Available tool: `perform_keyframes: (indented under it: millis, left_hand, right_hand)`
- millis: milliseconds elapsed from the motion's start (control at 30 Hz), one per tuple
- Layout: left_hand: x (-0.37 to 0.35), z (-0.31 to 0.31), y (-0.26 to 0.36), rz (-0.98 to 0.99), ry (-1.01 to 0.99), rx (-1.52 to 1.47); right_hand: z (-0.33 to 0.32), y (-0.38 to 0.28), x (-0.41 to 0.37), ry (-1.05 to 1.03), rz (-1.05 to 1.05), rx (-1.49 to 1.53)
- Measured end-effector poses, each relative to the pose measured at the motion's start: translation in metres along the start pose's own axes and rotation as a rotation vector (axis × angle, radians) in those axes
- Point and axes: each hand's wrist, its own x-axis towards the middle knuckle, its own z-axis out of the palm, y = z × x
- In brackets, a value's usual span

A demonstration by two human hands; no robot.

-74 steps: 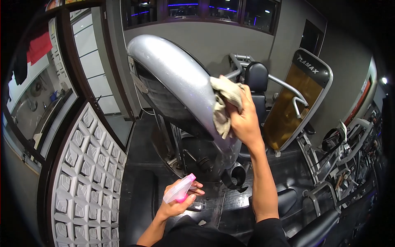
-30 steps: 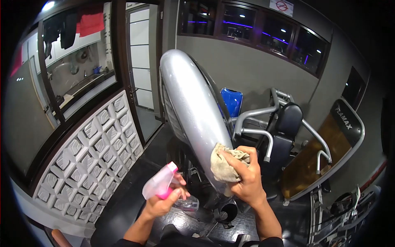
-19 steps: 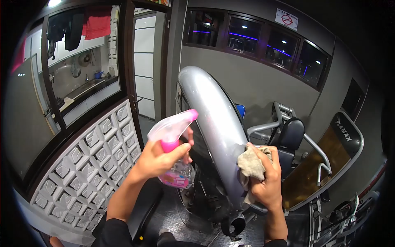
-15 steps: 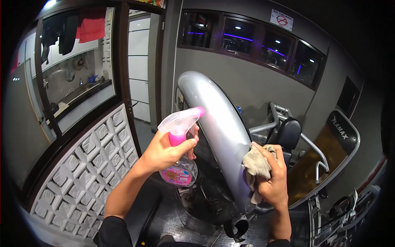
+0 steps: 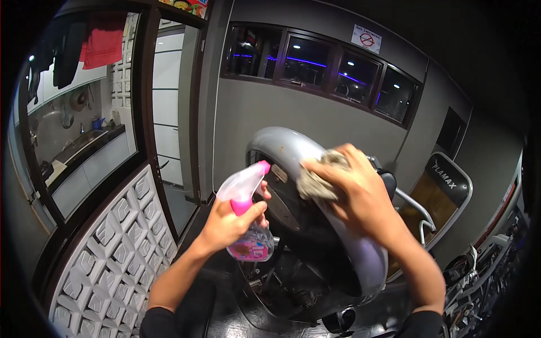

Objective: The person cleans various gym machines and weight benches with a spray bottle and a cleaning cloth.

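My left hand (image 5: 228, 225) is wrapped round the neck of a spray bottle (image 5: 249, 248) with a clear body, a pink label and a pink-and-white trigger head. The bottle is upright, its pink nozzle pointing toward the machine. My right hand (image 5: 360, 186) grips a crumpled beige cloth (image 5: 319, 179), which is pressed on the upper part of a curved silver cover (image 5: 284, 143). This cover belongs to an exercise machine, and its dark side, with a small label, faces left. My right hand and forearm hide part of the cover's middle.
To the left stand a white patterned block wall (image 5: 112, 248) and a glazed frame with a kitchen behind it. Further back on the right are a machine panel marked PLAMAX (image 5: 445, 177) and a bent metal bar (image 5: 420, 208). More equipment (image 5: 484, 281) fills the lower right.
My right hand has moved the cloth up and left along the silver cover. The view has shifted, and the cover's dark left side shows more. My left hand still holds the bottle.
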Motion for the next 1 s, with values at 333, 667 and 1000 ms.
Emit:
perform_keyframes:
  millis: [333,667,1000]
  left_hand:
    - [-0.058,-0.018,-0.038,-0.084,0.015,-0.107]
    - [-0.093,-0.010,-0.045,-0.132,-0.039,-0.181]
    - [-0.072,-0.015,-0.045,0.034,-0.005,-0.121]
  right_hand:
    - [0.085,0.045,0.115,-0.272,0.001,-0.093]
    - [-0.032,-0.003,-0.049,-0.038,0.138,0.107]
    - [-0.019,0.011,-0.196,0.065,0.689,0.438]
